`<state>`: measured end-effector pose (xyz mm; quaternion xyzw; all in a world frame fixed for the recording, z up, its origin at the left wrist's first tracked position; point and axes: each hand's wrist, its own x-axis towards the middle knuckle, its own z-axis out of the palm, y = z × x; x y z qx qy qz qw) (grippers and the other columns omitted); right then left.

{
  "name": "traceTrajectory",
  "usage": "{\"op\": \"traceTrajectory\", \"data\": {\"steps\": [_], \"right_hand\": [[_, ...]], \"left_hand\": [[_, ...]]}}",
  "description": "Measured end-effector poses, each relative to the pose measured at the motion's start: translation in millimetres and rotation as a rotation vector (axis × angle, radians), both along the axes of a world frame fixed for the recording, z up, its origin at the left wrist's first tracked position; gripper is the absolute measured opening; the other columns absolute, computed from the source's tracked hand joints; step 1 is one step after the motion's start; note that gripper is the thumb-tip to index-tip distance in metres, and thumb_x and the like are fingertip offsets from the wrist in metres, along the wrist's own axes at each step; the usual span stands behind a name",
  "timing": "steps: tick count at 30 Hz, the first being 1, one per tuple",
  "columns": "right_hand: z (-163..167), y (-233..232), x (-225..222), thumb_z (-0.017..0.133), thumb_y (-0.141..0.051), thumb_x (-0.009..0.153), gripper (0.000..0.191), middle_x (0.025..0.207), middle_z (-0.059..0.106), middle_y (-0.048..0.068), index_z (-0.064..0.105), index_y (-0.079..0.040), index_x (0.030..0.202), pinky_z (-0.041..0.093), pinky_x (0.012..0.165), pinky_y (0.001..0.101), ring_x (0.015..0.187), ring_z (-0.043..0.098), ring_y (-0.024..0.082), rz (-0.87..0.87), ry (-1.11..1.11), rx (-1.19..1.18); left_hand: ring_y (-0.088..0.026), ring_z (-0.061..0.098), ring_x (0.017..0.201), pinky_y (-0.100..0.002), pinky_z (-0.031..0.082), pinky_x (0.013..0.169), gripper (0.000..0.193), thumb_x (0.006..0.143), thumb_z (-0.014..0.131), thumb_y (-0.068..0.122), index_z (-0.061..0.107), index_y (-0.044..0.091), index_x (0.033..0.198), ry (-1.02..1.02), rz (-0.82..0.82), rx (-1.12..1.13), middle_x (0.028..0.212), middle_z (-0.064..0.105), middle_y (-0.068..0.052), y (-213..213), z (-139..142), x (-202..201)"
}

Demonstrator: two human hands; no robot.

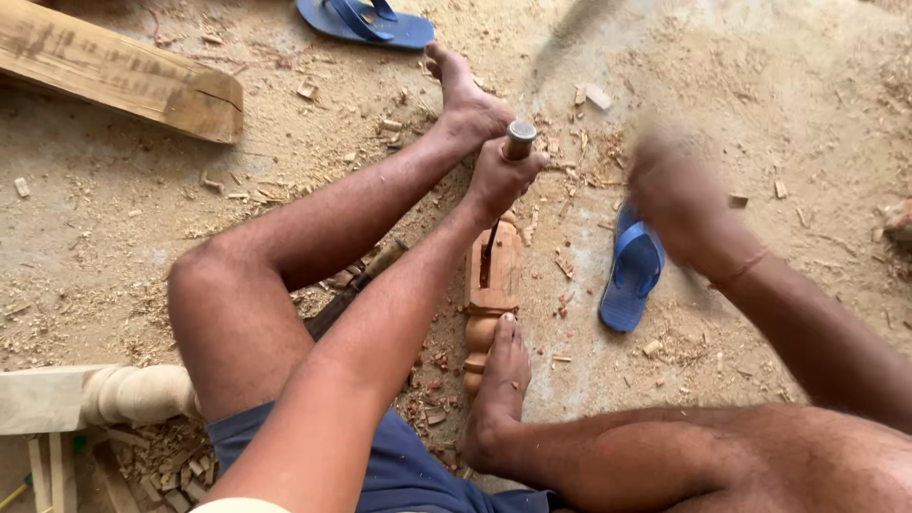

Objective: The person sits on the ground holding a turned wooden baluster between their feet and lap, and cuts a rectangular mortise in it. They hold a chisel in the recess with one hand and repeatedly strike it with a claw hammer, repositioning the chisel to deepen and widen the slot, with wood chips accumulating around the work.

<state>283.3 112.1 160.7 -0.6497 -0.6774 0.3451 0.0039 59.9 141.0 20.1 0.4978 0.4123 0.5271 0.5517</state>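
My left hand [501, 176] is closed around a chisel [518, 141] with a wooden handle, its blade pointing down into a turned wooden leg [494, 285] lying on the ground. My right hand [676, 195] is raised and blurred with motion, gripping a mallet or hammer whose blurred shaft [570, 38] streaks up toward the top of the view. One bare foot [501, 380] presses on the near end of the wooden leg. The other foot [465, 95] rests on the ground beyond the chisel.
Sawdust and wood chips cover the ground. A blue sandal [632, 271] lies right of the workpiece, another blue sandal [366, 21] at the top. A thick plank [119, 76] lies top left. A pale turned post [123, 394] sits at lower left, with a tool handle [366, 275] under my left arm.
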Motion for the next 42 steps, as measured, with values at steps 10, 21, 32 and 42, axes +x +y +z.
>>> {"op": "traceTrajectory", "data": {"steps": [10, 21, 32, 42], "right_hand": [[83.6, -2.1, -30.7, 0.039, -0.036, 0.116, 0.033, 0.064, 0.04, -0.004, 0.055, -0.016, 0.094, 0.03, 0.043, 0.0242, 0.048, 0.031, 0.005, -0.165, 1.116, 0.527], [68.9, 7.2, -11.7, 0.042, -0.037, 0.113, 0.037, 0.069, 0.04, 0.003, 0.048, -0.013, 0.086, 0.032, 0.042, 0.0262, 0.052, 0.032, 0.013, -0.247, 0.9, 0.306], [72.7, -19.1, -22.5, 0.037, -0.038, 0.116, 0.036, 0.077, 0.045, 0.003, 0.052, -0.01, 0.1, 0.034, 0.049, 0.0309, 0.062, 0.037, 0.015, -0.282, 0.615, 0.226], [77.5, -26.2, -34.3, 0.042, -0.045, 0.108, 0.046, 0.07, 0.056, 0.007, 0.061, -0.005, 0.099, 0.039, 0.039, 0.0304, 0.048, 0.042, 0.016, -0.054, 0.2, 0.153]], "left_hand": [[-0.006, 0.051, 0.049, -0.022, 0.046, 0.044, 0.023, 0.092, 0.078, 0.017, 0.062, 0.014, 0.075, -0.171, -0.266, -0.128, 0.062, 0.057, 0.003, 3.4, 0.3, -12.1], [-0.005, 0.052, 0.054, -0.023, 0.049, 0.047, 0.024, 0.09, 0.079, 0.02, 0.059, 0.015, 0.078, -0.159, -0.224, -0.128, 0.066, 0.057, 0.004, 1.6, -12.6, -6.1], [-0.005, 0.053, 0.053, -0.023, 0.053, 0.049, 0.028, 0.091, 0.078, 0.022, 0.057, 0.014, 0.075, -0.04, -0.16, -0.071, 0.065, 0.055, 0.004, -6.3, -22.9, -3.1], [-0.005, 0.051, 0.053, -0.023, 0.05, 0.049, 0.029, 0.091, 0.079, 0.024, 0.058, 0.015, 0.073, -0.073, -0.226, -0.128, 0.065, 0.055, 0.004, -9.4, -23.8, -3.8]]}}
